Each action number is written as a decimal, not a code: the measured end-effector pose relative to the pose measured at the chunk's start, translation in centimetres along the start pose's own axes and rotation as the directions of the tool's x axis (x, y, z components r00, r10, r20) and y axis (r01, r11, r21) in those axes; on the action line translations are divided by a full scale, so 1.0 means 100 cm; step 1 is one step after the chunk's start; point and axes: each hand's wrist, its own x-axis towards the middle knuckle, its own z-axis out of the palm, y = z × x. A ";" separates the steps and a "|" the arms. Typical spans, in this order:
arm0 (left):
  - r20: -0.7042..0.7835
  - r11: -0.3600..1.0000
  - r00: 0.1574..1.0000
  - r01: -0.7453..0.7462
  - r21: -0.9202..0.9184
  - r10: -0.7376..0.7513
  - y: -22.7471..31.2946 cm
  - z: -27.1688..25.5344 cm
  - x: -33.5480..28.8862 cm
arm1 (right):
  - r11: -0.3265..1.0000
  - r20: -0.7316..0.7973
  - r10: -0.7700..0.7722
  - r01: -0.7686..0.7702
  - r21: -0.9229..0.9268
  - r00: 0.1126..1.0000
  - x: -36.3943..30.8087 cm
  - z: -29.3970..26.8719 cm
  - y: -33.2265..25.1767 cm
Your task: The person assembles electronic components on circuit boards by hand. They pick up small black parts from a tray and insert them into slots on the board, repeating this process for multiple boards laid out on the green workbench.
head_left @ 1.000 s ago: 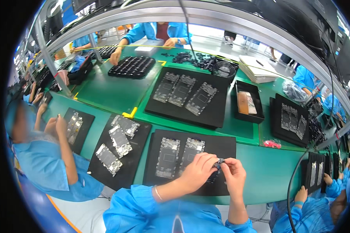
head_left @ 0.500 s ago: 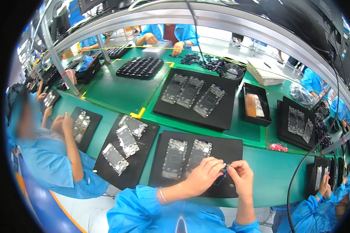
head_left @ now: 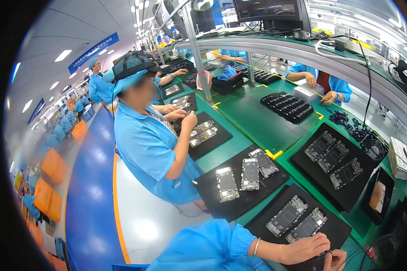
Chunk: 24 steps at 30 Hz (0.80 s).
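Note:
Low at the right, my left hand (head_left: 306,249) and my right hand (head_left: 335,260) meet with their fingertips closed on a small dark part (head_left: 325,253); its exact kind is too small to make out. Just beyond my left hand, two grey circuit boards lie side by side on a black foam mat: one circuit board (head_left: 286,216) is fully in sight. My left fingers overlap the near end of the other circuit board (head_left: 306,225). The lower picture edge cuts off part of my right hand.
A co-worker (head_left: 149,144) in blue stands at the left, handling boards. Between us, a black mat (head_left: 212,192) bears several circuit boards. Farther off are a stacked mat with more boards (head_left: 332,156), a black tray (head_left: 379,198), black parts (head_left: 287,107) and a metal post (head_left: 199,54).
My view has swung left, so the bench and my hands now appear farther right and lower. Both hands stay together at the small part. The left co-worker now shows more fully.

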 end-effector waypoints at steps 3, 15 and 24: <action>-0.020 0.999 0.999 -0.027 0.022 0.028 0.002 0.000 0.000 | 1.000 0.016 0.014 -0.014 -0.016 1.000 0.000 -0.002 0.000; 0.159 0.994 0.984 0.064 0.083 -0.077 -0.012 -0.003 -0.002 | 0.976 -0.048 -0.064 0.052 -0.213 0.997 0.012 0.018 -0.018; -0.018 0.990 0.999 -0.027 0.141 0.029 0.007 -0.014 0.009 | 0.977 -0.035 0.024 -0.031 -0.212 0.999 0.002 0.014 -0.026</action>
